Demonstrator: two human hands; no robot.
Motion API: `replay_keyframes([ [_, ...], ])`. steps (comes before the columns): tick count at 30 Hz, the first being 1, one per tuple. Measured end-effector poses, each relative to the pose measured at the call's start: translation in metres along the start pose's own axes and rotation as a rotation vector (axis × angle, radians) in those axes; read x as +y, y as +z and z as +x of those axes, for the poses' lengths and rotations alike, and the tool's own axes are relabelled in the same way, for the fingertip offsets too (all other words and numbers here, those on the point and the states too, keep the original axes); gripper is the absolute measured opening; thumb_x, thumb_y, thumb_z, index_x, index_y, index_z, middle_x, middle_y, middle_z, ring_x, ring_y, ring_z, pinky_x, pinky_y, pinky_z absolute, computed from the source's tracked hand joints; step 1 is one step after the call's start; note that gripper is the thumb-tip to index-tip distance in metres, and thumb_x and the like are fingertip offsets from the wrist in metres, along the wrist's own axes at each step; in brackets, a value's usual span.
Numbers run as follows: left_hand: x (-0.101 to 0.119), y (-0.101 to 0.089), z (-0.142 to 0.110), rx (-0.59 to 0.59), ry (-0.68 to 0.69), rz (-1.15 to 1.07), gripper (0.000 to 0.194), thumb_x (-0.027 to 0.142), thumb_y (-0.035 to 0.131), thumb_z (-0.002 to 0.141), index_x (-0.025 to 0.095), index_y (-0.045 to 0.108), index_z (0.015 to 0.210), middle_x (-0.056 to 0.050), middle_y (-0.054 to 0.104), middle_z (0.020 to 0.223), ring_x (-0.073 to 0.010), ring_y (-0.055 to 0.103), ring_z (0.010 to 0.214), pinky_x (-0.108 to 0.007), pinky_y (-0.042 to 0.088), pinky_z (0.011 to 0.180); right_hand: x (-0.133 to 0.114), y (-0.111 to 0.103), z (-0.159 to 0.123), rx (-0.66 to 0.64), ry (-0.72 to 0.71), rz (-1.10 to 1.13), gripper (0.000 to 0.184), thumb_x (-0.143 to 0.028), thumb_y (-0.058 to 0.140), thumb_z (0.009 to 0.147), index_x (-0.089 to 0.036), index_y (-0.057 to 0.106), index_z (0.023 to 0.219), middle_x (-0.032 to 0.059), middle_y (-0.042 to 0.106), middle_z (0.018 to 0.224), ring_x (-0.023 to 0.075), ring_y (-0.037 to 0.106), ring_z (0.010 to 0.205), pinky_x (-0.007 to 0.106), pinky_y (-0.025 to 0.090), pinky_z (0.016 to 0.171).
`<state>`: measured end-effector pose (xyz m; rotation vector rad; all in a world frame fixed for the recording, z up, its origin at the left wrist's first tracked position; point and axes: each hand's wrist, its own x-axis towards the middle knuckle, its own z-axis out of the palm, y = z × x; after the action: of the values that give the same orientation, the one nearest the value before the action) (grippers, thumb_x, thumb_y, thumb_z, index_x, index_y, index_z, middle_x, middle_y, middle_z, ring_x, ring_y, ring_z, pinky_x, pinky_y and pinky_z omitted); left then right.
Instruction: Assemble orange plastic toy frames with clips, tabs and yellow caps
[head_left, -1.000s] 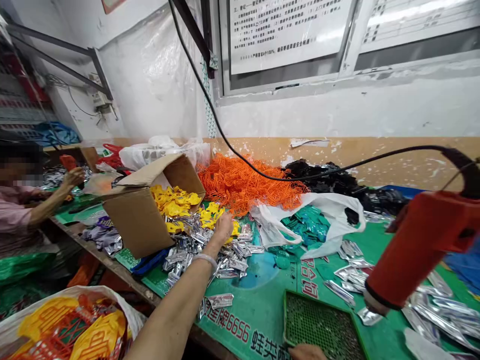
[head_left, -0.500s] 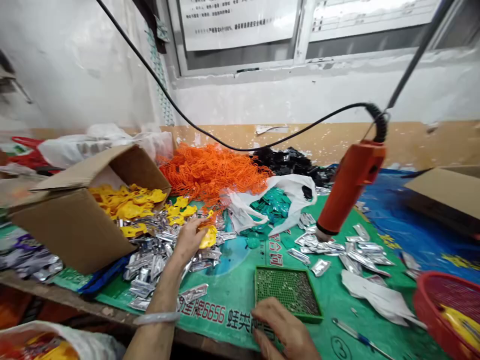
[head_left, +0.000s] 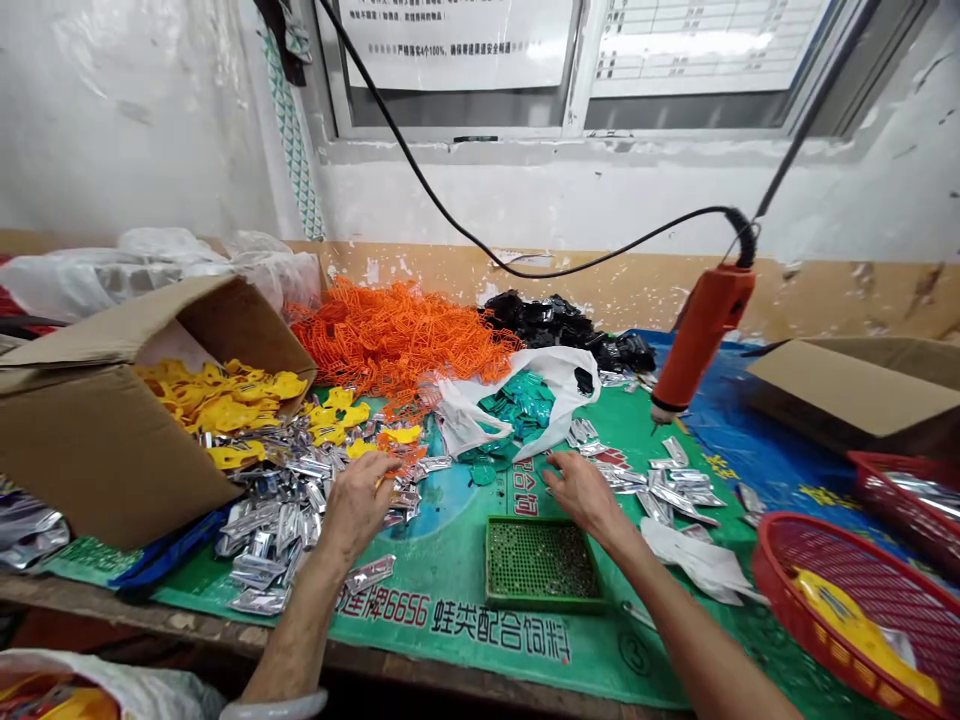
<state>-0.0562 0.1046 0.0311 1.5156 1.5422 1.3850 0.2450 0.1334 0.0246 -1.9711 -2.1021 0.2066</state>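
Note:
My left hand (head_left: 358, 500) is over the right edge of a heap of silver plastic parts (head_left: 289, 520). Its fingers are curled together by a small orange plastic piece (head_left: 409, 458); what they pinch is too small to make out. Behind lie loose yellow plastic pieces (head_left: 334, 415). My right hand (head_left: 585, 492) hangs above the far right corner of a green tray of small metal screws (head_left: 489, 570). Its fingers are bent and apart, with nothing visible between them. Right of it, an orange electric screwdriver (head_left: 699, 335) hangs tip down from a cord.
A tilted cardboard box (head_left: 97, 430) spills yellow pieces on the left. Orange frames (head_left: 397, 340), black parts (head_left: 555, 325) and a white bag (head_left: 570, 370) of teal pieces (head_left: 525, 400) line the back. Silver parts (head_left: 679, 490), a red basket (head_left: 772, 600) and an open box (head_left: 847, 390) stand right.
My right hand has moved up and forward from the tray's near edge to beyond its far side. My left hand stays near the heap, off the yellow piece. The view has shifted right.

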Motion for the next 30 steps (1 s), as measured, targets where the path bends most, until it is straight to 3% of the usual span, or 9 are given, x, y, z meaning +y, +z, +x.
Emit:
replay_keyframes([
  [2,0.006,0.004,-0.015,0.009,-0.084,-0.148,0.013,0.018,0.067,0.066,0.022,0.074,0.075,-0.006,0.071,0.096,-0.0277,0.058,0.104,-0.043,0.040,0.101,0.000,0.009,0.013,-0.031,0.016,-0.065,0.026,-0.034,0.057,0.093,-0.015,0.062,0.111,0.0075,0.064,0.111,0.0190,0.064,0.098,0.040,0.054,0.086],
  [6,0.008,0.011,-0.042,0.034,-0.295,-0.498,0.021,0.034,0.073,0.070,0.020,0.071,0.085,-0.005,0.073,0.089,-0.0212,0.066,0.083,-0.033,0.051,0.075,-0.003,0.026,0.023,-0.031,0.013,-0.136,0.029,-0.034,0.057,0.093,-0.016,0.060,0.116,0.0086,0.062,0.118,0.0198,0.063,0.101,0.041,0.054,0.087],
  [11,0.009,0.012,-0.057,0.093,-0.507,-0.875,0.019,0.026,0.078,0.069,0.020,0.066,0.082,-0.001,0.072,0.080,-0.0160,0.067,0.075,-0.031,0.054,0.071,-0.006,0.028,0.020,0.053,-0.014,-0.104,0.028,-0.032,0.059,0.092,-0.014,0.061,0.113,0.0087,0.063,0.115,0.0211,0.062,0.103,0.043,0.053,0.089],
  [14,0.012,0.013,-0.060,0.093,-0.601,-1.020,0.014,0.021,0.075,0.074,0.019,0.065,0.083,-0.001,0.072,0.076,-0.0171,0.068,0.070,-0.037,0.057,0.068,-0.015,0.017,0.009,0.116,-0.067,-0.014,0.020,-0.016,0.052,0.092,-0.010,0.064,0.107,0.0131,0.067,0.106,0.0256,0.062,0.106,0.047,0.051,0.091],
  [17,0.015,0.017,-0.061,0.094,-0.644,-1.114,0.009,0.017,0.072,0.078,0.017,0.064,0.083,-0.001,0.071,0.071,-0.0166,0.068,0.064,-0.038,0.058,0.065,-0.032,0.007,-0.014,0.161,-0.152,0.126,0.031,-0.012,0.039,0.094,-0.011,0.059,0.118,0.0142,0.069,0.109,0.0219,0.065,0.099,0.039,0.053,0.087],
  [19,0.017,0.021,-0.062,0.101,-0.647,-1.157,0.009,0.015,0.071,0.079,0.017,0.064,0.083,0.002,0.068,0.066,-0.0136,0.066,0.059,-0.035,0.059,0.065,-0.047,0.004,-0.035,0.163,-0.211,0.251,0.032,-0.022,0.035,0.098,-0.015,0.053,0.123,0.0095,0.070,0.104,0.0153,0.067,0.079,0.029,0.056,0.072],
  [22,0.020,0.027,-0.067,0.097,-0.646,-1.195,0.010,0.013,0.071,0.079,0.017,0.065,0.086,0.003,0.068,0.067,-0.0114,0.065,0.058,-0.030,0.058,0.066,-0.072,0.009,-0.063,0.175,-0.333,0.648,0.027,-0.030,0.037,0.098,-0.016,0.055,0.112,0.0065,0.070,0.090,0.0131,0.064,0.065,0.024,0.054,0.055],
  [24,0.023,0.030,-0.072,0.065,-0.659,-1.208,0.010,0.014,0.071,0.079,0.015,0.067,0.087,0.000,0.071,0.073,-0.0132,0.067,0.063,-0.029,0.058,0.065,-0.086,0.017,-0.074,0.223,-0.402,0.789,0.020,-0.026,0.042,0.096,-0.017,0.056,0.106,0.0055,0.069,0.086,0.0137,0.066,0.068,0.023,0.055,0.058],
  [30,0.032,0.039,-0.086,0.009,-0.701,-1.234,0.005,0.012,0.065,0.084,0.010,0.069,0.083,-0.006,0.074,0.081,-0.0150,0.069,0.072,-0.025,0.057,0.069,-0.097,0.043,-0.078,0.413,-0.502,0.662,0.018,-0.016,0.044,0.093,-0.018,0.060,0.101,0.0089,0.066,0.093,0.0174,0.066,0.088,0.030,0.058,0.079],
])
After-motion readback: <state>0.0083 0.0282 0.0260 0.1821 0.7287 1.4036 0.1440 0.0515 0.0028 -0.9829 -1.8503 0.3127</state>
